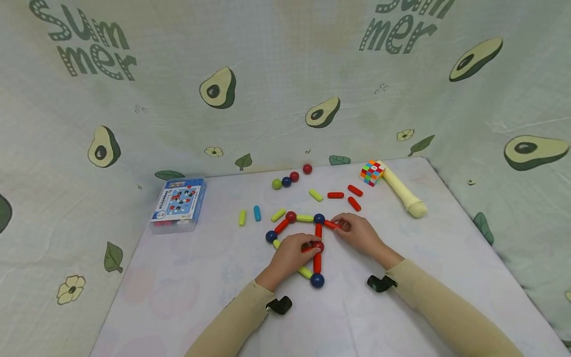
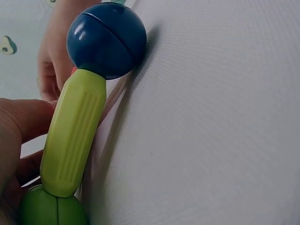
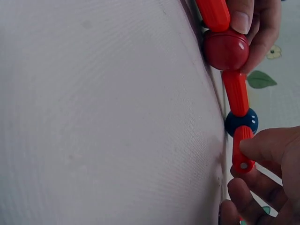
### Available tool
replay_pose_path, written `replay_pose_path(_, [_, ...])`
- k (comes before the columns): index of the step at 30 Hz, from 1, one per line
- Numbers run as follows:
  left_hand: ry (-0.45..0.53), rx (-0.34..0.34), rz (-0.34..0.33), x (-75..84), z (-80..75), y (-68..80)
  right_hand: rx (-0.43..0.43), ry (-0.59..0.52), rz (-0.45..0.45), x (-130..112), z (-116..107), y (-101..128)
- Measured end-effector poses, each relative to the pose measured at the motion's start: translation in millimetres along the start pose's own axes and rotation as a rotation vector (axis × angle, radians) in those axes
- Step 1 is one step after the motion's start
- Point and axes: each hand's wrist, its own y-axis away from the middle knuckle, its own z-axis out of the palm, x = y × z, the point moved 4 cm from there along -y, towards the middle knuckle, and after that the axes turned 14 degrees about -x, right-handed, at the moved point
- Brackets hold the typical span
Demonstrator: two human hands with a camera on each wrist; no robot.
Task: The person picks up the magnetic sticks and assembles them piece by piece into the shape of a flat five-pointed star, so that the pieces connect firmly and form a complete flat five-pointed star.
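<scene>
A flat frame of red and yellow magnetic sticks joined by coloured balls lies on the table. My left hand [image 1: 289,253] reaches over it and holds the red ball [image 1: 318,246] on its right side, where red sticks meet. With thumb and fingers, my right hand [image 1: 358,234] pinches a red magnetic stick [image 3: 242,146], whose inner end meets the blue ball [image 1: 318,218]; a metal tip shows at its free end. Another blue ball [image 1: 317,280] forms the near corner. In the left wrist view, a yellow stick [image 2: 75,133] joins a blue ball [image 2: 107,40] to a green ball [image 2: 52,206].
Loose red sticks [image 1: 335,195] and yellow sticks [image 1: 242,217] lie around the frame, beside a blue stick [image 1: 257,213]. Several balls [image 1: 287,181] sit behind it. A boxed set [image 1: 179,203] stands left; a puzzle cube [image 1: 372,172] and pale yellow cylinder [image 1: 403,191] lie right.
</scene>
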Motion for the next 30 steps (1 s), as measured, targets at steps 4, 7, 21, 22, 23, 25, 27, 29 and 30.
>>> replay_pose_path(4, [-0.002,-0.003,0.003,-0.8,1.2,-0.5,-0.002,-0.005,-0.011,-0.7,1.8,-0.2])
replay_pose_path(7, [0.003,-0.004,0.0,-1.5,1.5,-0.9,-0.006,-0.006,-0.008,-0.8,2.0,-0.3])
replay_pose_path(21, [0.009,0.011,0.005,-2.2,1.2,-1.6,0.0,-0.026,0.003,5.5,-1.1,-0.8])
replay_pose_path(22, [0.008,0.012,0.005,-2.0,1.2,-1.7,0.01,-0.025,0.01,7.0,-2.4,-0.9])
replay_pose_path(23, [0.007,0.013,0.005,-1.7,1.2,-1.7,0.021,-0.024,0.019,8.8,-3.9,-0.9])
replay_pose_path(25, [0.007,0.012,0.001,-1.5,1.1,-1.8,0.047,-0.023,0.042,12.9,-7.7,-0.8])
replay_pose_path(27, [0.008,0.009,-0.006,-1.5,1.3,-2.0,0.078,-0.025,0.064,18.0,-12.2,-1.3])
replay_pose_path(29, [0.01,0.007,-0.014,-1.8,1.3,-1.8,0.106,-0.026,0.077,22.8,-17.7,-2.0])
replay_pose_path(30, [0.012,0.007,-0.017,-2.1,1.3,-1.7,0.121,-0.028,0.08,25.3,-20.7,-2.7])
